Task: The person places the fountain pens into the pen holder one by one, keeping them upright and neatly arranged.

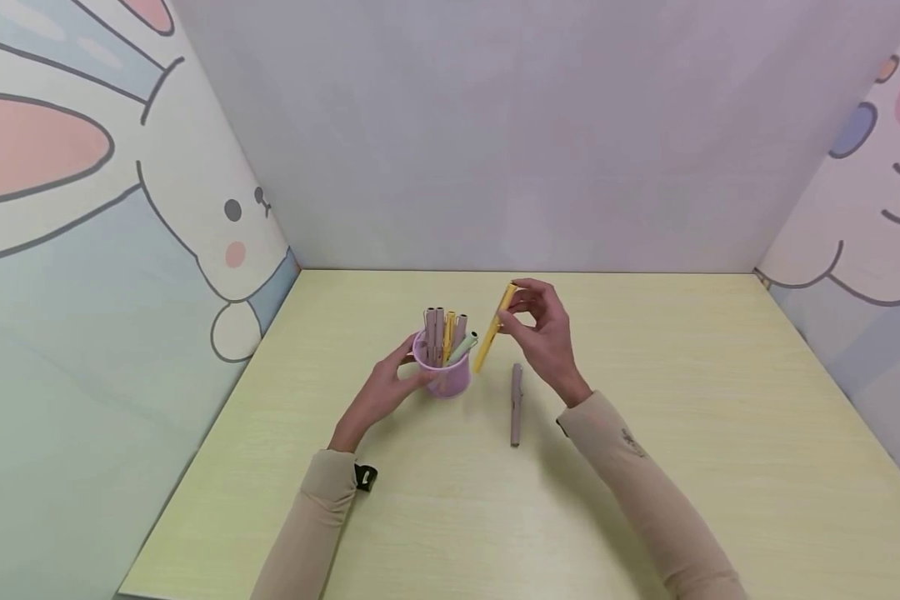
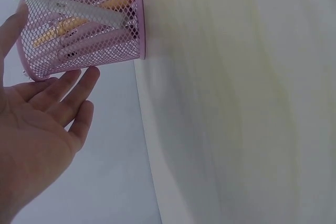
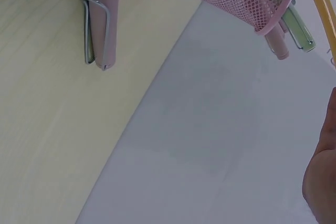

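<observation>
A pink mesh pen cup (image 1: pixel 450 382) stands on the table, with mauve pens, yellow ones and a light green pen (image 1: pixel 461 348) in it. My left hand (image 1: pixel 382 390) holds the cup near its rim, thumb on the near side and fingers round the far side; the left wrist view shows the fingers (image 2: pixel 79 95) at the mesh. To the right of the cup, my right hand (image 1: pixel 543 333) pinches a yellow pen (image 1: pixel 493 331) near its upper end. That pen slants, its lower end just beside the cup's rim.
A mauve pen (image 1: pixel 516 407) with a metal clip lies on the pale wooden table (image 1: pixel 720 433), below my right hand. Behind the table rises a plain light wall (image 1: pixel 525 150). Cartoon-printed panels (image 1: pixel 67 333) flank it on both sides.
</observation>
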Demonstrator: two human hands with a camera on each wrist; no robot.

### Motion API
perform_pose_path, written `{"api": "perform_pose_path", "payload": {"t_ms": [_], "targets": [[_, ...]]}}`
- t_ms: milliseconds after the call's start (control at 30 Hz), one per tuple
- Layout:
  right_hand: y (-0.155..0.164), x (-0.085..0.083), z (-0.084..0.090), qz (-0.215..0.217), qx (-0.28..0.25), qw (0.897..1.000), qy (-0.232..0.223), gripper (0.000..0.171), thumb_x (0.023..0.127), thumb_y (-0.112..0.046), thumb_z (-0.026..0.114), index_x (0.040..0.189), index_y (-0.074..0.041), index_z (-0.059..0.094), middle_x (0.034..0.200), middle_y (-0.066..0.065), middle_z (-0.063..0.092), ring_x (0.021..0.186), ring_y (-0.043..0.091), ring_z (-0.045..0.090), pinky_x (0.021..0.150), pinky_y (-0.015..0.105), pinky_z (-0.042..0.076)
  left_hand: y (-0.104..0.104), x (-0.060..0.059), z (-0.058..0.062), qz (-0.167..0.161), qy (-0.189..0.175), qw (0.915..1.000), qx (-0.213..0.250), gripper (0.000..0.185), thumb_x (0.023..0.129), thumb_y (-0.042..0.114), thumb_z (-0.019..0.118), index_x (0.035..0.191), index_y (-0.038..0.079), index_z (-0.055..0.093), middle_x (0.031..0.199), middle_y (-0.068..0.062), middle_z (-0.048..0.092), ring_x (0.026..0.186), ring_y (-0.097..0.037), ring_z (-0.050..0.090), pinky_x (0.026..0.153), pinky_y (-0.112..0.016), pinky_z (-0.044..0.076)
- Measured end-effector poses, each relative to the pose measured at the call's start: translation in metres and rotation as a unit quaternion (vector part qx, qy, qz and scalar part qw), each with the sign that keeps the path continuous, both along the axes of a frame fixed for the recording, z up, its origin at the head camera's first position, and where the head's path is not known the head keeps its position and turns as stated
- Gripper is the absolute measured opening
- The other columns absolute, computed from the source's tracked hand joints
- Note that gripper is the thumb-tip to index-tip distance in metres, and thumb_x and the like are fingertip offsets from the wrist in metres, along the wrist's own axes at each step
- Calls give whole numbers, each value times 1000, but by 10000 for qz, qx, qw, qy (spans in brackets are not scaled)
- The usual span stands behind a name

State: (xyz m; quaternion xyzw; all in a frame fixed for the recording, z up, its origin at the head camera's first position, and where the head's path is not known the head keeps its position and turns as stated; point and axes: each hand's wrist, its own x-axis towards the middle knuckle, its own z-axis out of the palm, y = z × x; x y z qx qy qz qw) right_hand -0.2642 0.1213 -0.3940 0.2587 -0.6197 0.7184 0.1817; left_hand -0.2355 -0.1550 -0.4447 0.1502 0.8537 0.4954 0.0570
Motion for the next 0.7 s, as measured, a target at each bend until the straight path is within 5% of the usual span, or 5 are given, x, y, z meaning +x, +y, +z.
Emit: {"api": "perform_pose_path", "payload": {"t_ms": [700], "targets": [[-30, 1, -2, -132, -48, 9998, -123, 45, 92, 22, 60, 132, 12, 44, 106, 16, 55, 96, 15, 61, 74, 34, 62, -2, -1, 1, -20, 11, 10000, -51, 78, 99, 39, 70, 165, 23, 30, 155, -9, 50, 139, -35, 49, 109, -65, 38]]}}
